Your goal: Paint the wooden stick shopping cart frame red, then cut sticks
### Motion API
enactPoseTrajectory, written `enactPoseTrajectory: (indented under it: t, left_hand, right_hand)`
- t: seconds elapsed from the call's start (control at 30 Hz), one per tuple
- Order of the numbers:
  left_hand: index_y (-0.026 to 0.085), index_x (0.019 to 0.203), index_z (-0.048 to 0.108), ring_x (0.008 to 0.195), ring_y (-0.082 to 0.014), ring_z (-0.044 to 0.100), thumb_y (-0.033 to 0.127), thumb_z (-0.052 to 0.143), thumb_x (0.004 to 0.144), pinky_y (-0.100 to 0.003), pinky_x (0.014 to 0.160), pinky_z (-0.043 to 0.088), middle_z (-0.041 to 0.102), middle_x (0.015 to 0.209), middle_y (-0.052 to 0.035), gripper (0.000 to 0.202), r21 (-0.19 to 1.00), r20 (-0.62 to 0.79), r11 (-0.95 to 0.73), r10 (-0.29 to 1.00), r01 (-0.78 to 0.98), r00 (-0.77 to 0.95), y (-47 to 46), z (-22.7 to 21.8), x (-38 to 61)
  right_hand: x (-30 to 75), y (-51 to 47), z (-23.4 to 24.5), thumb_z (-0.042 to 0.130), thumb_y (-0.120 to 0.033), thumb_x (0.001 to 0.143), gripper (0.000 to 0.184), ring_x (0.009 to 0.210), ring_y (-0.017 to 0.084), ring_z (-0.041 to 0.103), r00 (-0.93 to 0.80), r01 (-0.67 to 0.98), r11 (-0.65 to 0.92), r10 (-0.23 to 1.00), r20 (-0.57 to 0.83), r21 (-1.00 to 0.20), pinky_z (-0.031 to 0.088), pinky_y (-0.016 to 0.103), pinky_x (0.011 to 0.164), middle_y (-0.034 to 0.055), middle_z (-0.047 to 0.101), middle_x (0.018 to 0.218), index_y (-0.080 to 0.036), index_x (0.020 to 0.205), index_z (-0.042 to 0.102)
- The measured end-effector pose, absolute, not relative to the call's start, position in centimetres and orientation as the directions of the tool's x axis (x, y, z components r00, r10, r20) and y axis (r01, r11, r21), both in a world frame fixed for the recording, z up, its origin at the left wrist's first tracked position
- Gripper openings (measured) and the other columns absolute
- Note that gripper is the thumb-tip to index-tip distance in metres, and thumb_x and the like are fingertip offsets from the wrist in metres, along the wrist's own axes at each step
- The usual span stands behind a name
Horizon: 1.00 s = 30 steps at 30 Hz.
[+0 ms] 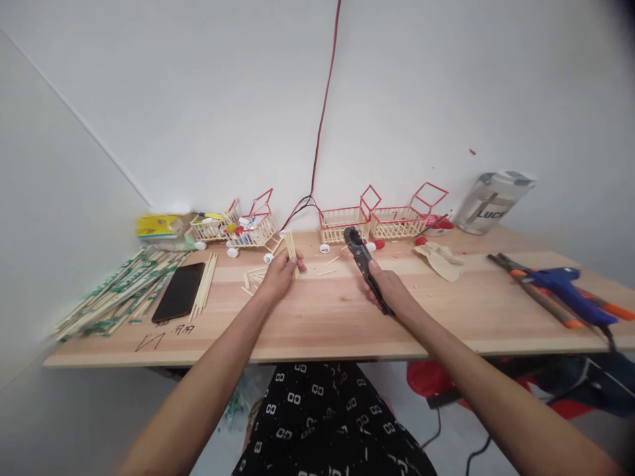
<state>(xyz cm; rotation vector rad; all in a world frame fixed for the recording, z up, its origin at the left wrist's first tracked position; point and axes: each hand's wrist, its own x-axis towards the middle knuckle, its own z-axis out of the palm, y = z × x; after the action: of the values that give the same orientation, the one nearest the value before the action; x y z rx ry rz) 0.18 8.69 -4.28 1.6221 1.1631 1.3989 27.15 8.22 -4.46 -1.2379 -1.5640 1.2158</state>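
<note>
My left hand is closed around a small bundle of thin wooden sticks, held nearly upright above the table. Short cut pieces of stick lie beside that hand, and a few more are scattered to its right. In my right hand is a pair of dark pliers, its head angled up and left, apart from the sticks. Behind the hands stand small carts built of sticks: one with a red handle and white wheels, and another with red wheels.
Two filled stick carts stand at the back left near a yellow pack. Wrapped chopsticks, a phone and loose sticks lie at left. At right are a blue glue gun, orange-handled pliers and a tin.
</note>
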Motion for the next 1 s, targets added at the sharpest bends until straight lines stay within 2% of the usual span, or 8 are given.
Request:
enactPoseTrajectory:
  t: [0.17,0.4,0.57,0.7,0.8,0.87,0.93,1.0]
  left_hand:
    - [0.016,0.087,0.052,0.066,-0.0127,0.059,0.045,0.064,0.079,-0.030,0.072,0.050,0.055,0.073,0.0018,0.032,0.975,0.223,-0.222,0.974,-0.026,0.040,8.5,-4.5,0.6]
    - [0.015,0.089,0.056,0.069,-0.0129,0.059,0.037,0.074,0.076,-0.031,0.073,0.050,0.058,0.074,0.0005,0.032,0.956,0.100,-0.040,0.976,-0.290,0.193,6.3,-2.9,1.7]
    - [0.014,0.091,0.058,0.070,-0.0152,0.062,0.040,0.073,0.078,-0.030,0.070,0.048,0.062,0.077,-0.0030,0.033,0.959,0.082,0.033,0.919,-0.283,0.386,5.2,-2.9,3.5]
    - [0.013,0.092,0.059,0.069,-0.0149,0.061,0.045,0.069,0.081,-0.028,0.069,0.045,0.063,0.076,-0.0039,0.036,0.974,0.159,-0.075,0.902,-0.215,0.401,5.2,-3.1,4.6]
    - [0.013,0.093,0.060,0.069,-0.0158,0.062,0.048,0.068,0.081,-0.028,0.070,0.045,0.064,0.075,-0.0043,0.038,0.976,0.200,-0.148,0.905,-0.162,0.375,5.3,-3.0,4.8]
    - [0.013,0.094,0.061,0.070,-0.0167,0.063,0.050,0.067,0.081,-0.029,0.071,0.046,0.064,0.075,-0.0040,0.039,0.976,0.202,-0.156,0.907,-0.153,0.369,5.3,-3.0,4.9]
    - [0.014,0.095,0.061,0.069,-0.0168,0.062,0.050,0.067,0.081,-0.029,0.071,0.046,0.064,0.074,-0.0039,0.040,0.977,0.201,-0.156,0.907,-0.147,0.370,5.3,-3.2,4.9]
    - [0.013,0.095,0.062,0.068,-0.0164,0.061,0.050,0.066,0.081,-0.029,0.071,0.045,0.064,0.073,-0.0040,0.040,0.976,0.210,-0.171,0.904,-0.135,0.373,5.3,-3.3,4.9]
  right_hand:
    - [27.1,8.2,-4.2,0.039,-0.079,0.080,0.066,0.035,0.009,0.043,-0.215,0.215,0.051,0.977,0.003,-0.975,0.031,0.021,0.035,-0.0008,0.050,0.042,-0.018,0.060,0.054]
    - [27.3,8.2,-4.1,0.043,-0.078,0.078,0.063,0.032,0.009,0.042,-0.234,0.164,0.012,0.972,-0.027,-0.986,0.030,0.022,0.033,-0.0012,0.048,0.041,-0.019,0.059,0.051]
    - [26.6,8.3,-3.4,0.058,-0.074,0.072,0.056,0.037,0.009,0.042,-0.294,0.031,0.030,0.956,0.019,-0.999,0.033,0.023,0.036,-0.0034,0.046,0.046,-0.018,0.065,0.053]
    - [24.9,9.1,-1.8,0.066,-0.066,0.070,0.052,0.053,0.010,0.049,-0.322,-0.050,0.082,0.942,0.094,-0.995,0.041,0.023,0.050,-0.0026,0.051,0.060,-0.016,0.083,0.062]
    - [23.3,9.9,-0.6,0.068,-0.060,0.072,0.050,0.062,0.011,0.051,-0.356,-0.096,0.204,0.907,0.225,-0.974,0.043,0.023,0.058,-0.0023,0.051,0.065,-0.015,0.094,0.067]
    - [22.4,10.1,-0.1,0.067,-0.059,0.073,0.046,0.062,0.012,0.052,-0.369,-0.081,0.268,0.887,0.278,-0.960,0.044,0.024,0.058,-0.0017,0.053,0.063,-0.016,0.089,0.067]
    - [21.7,9.9,0.3,0.067,-0.060,0.073,0.044,0.058,0.013,0.053,-0.384,-0.048,0.287,0.879,0.283,-0.957,0.044,0.025,0.055,-0.0007,0.055,0.059,-0.016,0.079,0.066]
    - [21.2,9.5,0.4,0.067,-0.060,0.073,0.044,0.053,0.013,0.055,-0.414,-0.020,0.284,0.870,0.266,-0.959,0.043,0.024,0.051,-0.0011,0.055,0.053,-0.016,0.077,0.066]
